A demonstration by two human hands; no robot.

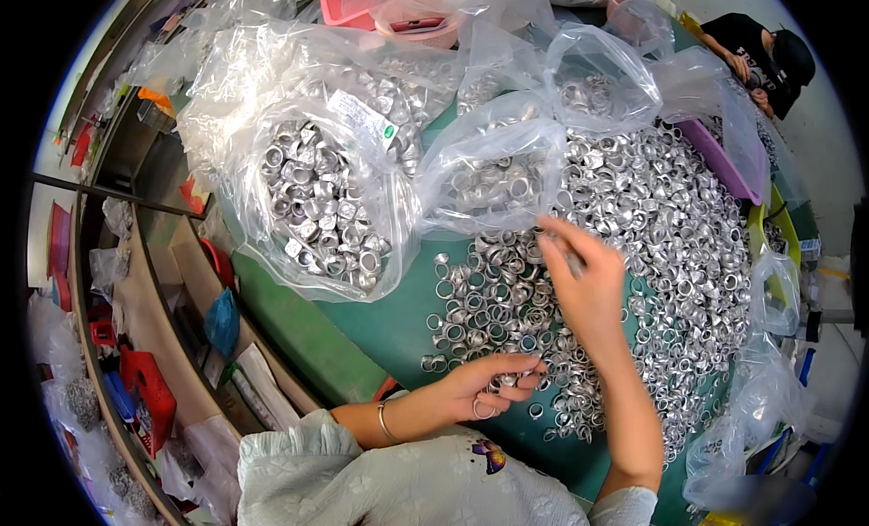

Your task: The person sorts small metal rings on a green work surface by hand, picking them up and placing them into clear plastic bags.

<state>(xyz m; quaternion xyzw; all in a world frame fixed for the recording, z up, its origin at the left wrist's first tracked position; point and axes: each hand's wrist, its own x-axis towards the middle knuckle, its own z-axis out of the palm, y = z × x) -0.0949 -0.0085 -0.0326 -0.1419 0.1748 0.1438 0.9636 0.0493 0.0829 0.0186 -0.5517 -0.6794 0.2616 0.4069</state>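
Observation:
My left hand (pixel 493 384) is curled, palm up, around several silver metal rings, close to the near edge of the green table. One of those rings (pixel 484 408) shows at its fingers. Above the pile of loose rings (pixel 688 245), my right hand (pixel 584 277) has its fingers bent together beside the mouth of a clear plastic bag (pixel 430 186) with rings inside. A greyish glint shows between these fingers, too small to name. To the left stands a bigger open plastic bag (pixel 398 227), with chunky silver rings (pixel 317 196) in it.
More clear bags (pixel 602 69) and a pink basket (pixel 348 8) crowd the far side. A purple tray (pixel 720 159) and a yellow-green tray (pixel 786 218) line the right edge. Shelves with a red bin (pixel 147 395) stand at left. Another person (pixel 765 60) works at far right.

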